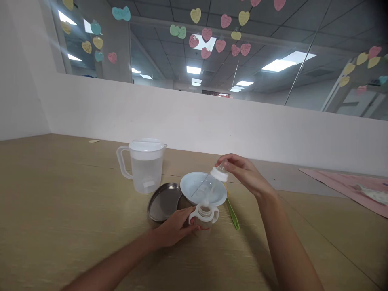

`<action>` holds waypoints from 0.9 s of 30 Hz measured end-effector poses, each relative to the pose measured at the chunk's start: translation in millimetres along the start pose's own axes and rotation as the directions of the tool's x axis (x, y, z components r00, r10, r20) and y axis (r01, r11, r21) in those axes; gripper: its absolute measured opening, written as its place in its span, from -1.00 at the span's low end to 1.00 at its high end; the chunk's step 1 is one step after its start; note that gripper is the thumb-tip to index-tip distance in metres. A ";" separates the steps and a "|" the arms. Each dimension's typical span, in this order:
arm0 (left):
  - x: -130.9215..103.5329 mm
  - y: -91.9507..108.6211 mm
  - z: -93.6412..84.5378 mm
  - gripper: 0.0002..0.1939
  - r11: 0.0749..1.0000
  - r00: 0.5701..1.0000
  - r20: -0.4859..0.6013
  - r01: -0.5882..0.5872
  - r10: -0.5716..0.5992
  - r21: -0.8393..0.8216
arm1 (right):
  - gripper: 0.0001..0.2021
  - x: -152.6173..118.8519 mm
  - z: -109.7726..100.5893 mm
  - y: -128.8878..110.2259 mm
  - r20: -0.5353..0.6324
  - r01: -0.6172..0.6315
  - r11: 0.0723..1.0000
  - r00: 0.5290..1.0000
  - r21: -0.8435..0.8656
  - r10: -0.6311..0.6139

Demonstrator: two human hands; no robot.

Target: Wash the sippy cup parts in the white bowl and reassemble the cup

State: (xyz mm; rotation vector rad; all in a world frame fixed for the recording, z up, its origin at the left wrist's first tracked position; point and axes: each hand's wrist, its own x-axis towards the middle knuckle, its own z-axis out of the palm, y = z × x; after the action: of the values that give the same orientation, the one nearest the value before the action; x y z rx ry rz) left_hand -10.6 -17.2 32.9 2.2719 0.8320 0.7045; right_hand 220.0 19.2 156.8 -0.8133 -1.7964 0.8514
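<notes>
My left hand [174,230] grips a small beige handled cup [203,216] that stands on the wooden table [60,210]. My right hand [244,173] holds a clear bottle with a white collar [218,174], tilted steeply so its lower end points down at the cup's open top. The bottle's body hangs in front of a white bowl [189,184]. Whether anything flows from the bottle I cannot tell.
A clear lidded pitcher [145,167] with water stands behind and to the left. A round steel dish [163,201] leans by the bowl. A green spoon [233,213] lies right of the cup. A pink mat [345,184] lies at the far right. A low white wall runs behind.
</notes>
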 end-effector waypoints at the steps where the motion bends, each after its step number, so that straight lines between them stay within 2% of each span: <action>1: 0.0 0.2 -0.1 -0.59 1.000 1.000 0.004 0.006 -0.006 -0.005 | -0.78 1.5 -1.1 2.5 -0.039 0.003 1.000 0.999 0.008 -0.003; 6: 0.0 1.4 -0.5 -0.60 0.999 0.999 0.011 0.033 -0.032 -0.028 | -0.73 14.4 -7.0 29.9 -0.181 -0.095 0.990 0.977 0.101 0.112; 11: -0.8 3.0 -1.7 -0.58 0.998 0.999 0.021 0.047 -0.047 -0.028 | -0.71 26.4 -9.5 66.8 -0.293 -0.231 0.948 0.911 0.220 0.290; 14: -1.1 3.7 -2.2 -0.57 0.999 0.999 0.017 0.031 -0.031 -0.030 | -0.77 30.1 -5.4 86.8 -0.318 -0.334 0.922 0.868 0.197 0.382; 19: -1.3 4.4 -2.6 -0.58 1.000 1.000 0.020 0.022 -0.022 -0.019 | -0.95 32.7 5.9 111.1 -0.321 -0.434 0.886 0.826 0.164 0.464; 27: -1.5 4.5 -2.4 -0.61 1.000 1.000 0.017 0.024 -0.024 0.010 | -0.91 30.5 11.1 113.8 -0.241 -0.418 0.867 0.843 0.270 0.481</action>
State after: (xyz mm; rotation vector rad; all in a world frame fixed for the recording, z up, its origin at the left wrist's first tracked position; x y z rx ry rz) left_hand -11.5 -20.1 37.2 2.2701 0.8549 0.6707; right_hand 217.6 103.1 73.3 -1.1856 -1.2338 1.1287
